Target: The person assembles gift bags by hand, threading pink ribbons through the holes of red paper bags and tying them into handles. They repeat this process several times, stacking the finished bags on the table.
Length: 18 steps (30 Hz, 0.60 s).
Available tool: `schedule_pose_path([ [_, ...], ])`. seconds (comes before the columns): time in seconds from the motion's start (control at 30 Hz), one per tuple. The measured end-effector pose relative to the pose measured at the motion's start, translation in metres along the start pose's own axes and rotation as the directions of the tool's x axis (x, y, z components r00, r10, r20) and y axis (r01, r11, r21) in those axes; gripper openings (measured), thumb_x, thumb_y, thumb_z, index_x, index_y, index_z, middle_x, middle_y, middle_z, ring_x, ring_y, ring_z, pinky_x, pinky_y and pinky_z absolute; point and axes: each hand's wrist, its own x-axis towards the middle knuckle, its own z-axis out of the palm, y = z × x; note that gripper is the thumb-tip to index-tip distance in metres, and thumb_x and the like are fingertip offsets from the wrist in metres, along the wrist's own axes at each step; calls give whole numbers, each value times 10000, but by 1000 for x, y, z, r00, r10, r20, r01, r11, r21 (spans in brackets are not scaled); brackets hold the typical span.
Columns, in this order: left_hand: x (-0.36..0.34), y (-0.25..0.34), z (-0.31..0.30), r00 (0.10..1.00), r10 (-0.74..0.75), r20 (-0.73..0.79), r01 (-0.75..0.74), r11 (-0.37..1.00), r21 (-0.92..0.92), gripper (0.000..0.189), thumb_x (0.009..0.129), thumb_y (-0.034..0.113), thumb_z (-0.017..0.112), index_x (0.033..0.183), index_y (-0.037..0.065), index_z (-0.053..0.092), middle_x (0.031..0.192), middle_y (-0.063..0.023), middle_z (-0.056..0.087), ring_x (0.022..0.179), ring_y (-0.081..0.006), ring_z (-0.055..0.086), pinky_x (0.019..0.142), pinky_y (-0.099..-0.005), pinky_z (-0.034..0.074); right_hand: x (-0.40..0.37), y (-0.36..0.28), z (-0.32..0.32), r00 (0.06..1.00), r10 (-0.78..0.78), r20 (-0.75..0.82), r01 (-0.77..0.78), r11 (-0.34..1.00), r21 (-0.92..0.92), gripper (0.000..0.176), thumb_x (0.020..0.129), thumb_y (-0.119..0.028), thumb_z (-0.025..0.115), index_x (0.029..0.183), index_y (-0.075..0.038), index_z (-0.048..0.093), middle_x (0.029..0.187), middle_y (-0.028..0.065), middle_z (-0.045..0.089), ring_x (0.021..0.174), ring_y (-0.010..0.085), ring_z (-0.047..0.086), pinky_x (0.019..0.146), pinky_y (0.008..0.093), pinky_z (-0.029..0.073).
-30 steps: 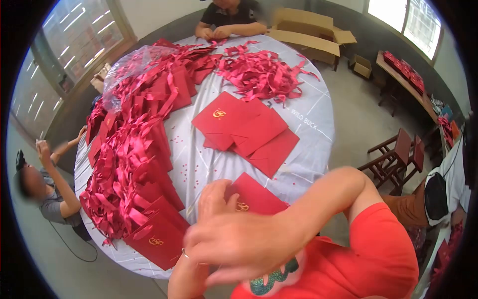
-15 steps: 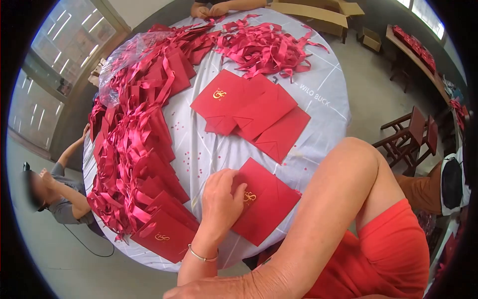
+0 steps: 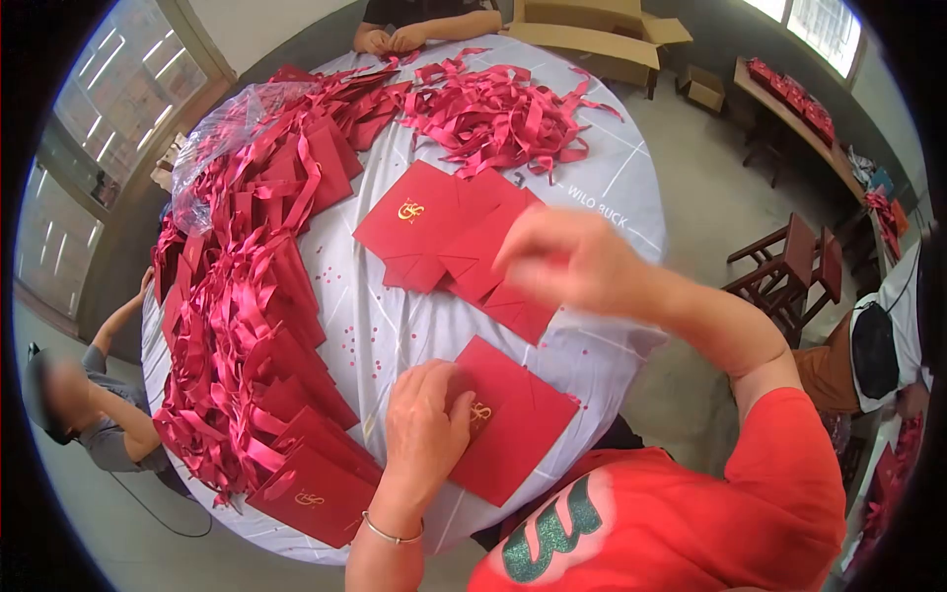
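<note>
A flat red paper bag with a gold emblem lies near the table's front edge. My left hand holds its left side, the thumb over the emblem and the fingers curled at the edge. My right hand hovers over the right side of several overlapping flat red bags. Its fingers are bent and smeared by motion, so whether anything is in them is hidden. The bag under my left hand has a triangular fold outline at its upper right.
Many red bags with ribbon handles line the table's left side, partly under clear plastic. A heap of loose red ribbons lies at the back. Co-workers sit at the far side and left. Cardboard boxes and wooden stools stand beyond.
My right arm has swung from low in front of my body up and forward over the overlapping bags. My left hand stays at the near bag. The view has shifted slightly.
</note>
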Motion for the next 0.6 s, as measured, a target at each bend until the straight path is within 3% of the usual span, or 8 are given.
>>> schedule_pose_path([
  [0.03,0,0,0,1000,3,5,-3,1000,3,307,716,10,730,1004,-14,628,1023,-175,652,972,-361,600,876,-416,472,5,43,-15,989,-110,-101,78,958,-276,111,820,15,654,922,-29,663,887,79,647,775,182,639,678,291,507],
  [0.1,0,-1,-1,1000,12,5,-12,1000,6,309,714,10,732,1004,-13,629,1019,-174,652,968,-362,600,875,-417,473,9,112,-46,975,-146,-170,42,866,-499,111,802,9,658,901,-40,663,883,85,643,789,222,648,688,318,514],
  [0.2,-1,1,0,1000,13,-3,-13,1000,11,316,708,11,738,1005,-11,631,1013,-174,651,963,-363,600,873,-418,474,22,146,-67,965,-199,-172,24,718,-695,75,809,-75,632,857,-62,688,882,115,647,854,310,648,747,397,530],
  [0.27,-1,1,-1,1000,-8,4,8,1000,19,323,705,16,743,1008,-11,636,1013,-173,650,967,-361,599,875,-416,475,34,155,-62,971,-132,-197,-31,752,-658,89,816,-155,673,850,-76,695,888,112,643,862,300,647,748,408,528],
  [0.37,-1,1,-1,1000,-21,-4,21,999,25,326,704,23,748,1010,-12,640,1008,-175,649,963,-362,599,869,-417,477,59,152,-47,944,108,-311,-305,644,-702,300,783,-386,730,848,-94,715,888,117,664,837,306,660,758,422,535],
  [0.4,-1,1,-1,1000,-18,-8,18,999,28,326,704,23,748,1010,-12,640,1008,-175,649,963,-362,599,869,-417,477,67,154,-42,944,102,-313,-302,645,-702,300,783,-386,730,848,-94,715,888,117,664,837,306,660,758,422,535],
  [0.47,-1,1,-1,1000,-13,-7,14,999,31,327,706,28,751,1012,-14,642,1009,-178,648,961,-364,599,866,-421,480,81,165,-37,895,271,-356,-442,421,-792,322,777,-388,724,841,-73,717,860,138,688,803,307,676,744,423,544],
  [0.6,-1,2,-1,999,-14,-44,15,1000,22,330,707,28,750,1015,-16,642,1019,-182,647,978,-364,597,873,-424,480,83,161,-38,905,206,-372,-423,530,-735,330,786,-357,711,814,-29,698,813,155,699,747,290,684,697,409,537],
])
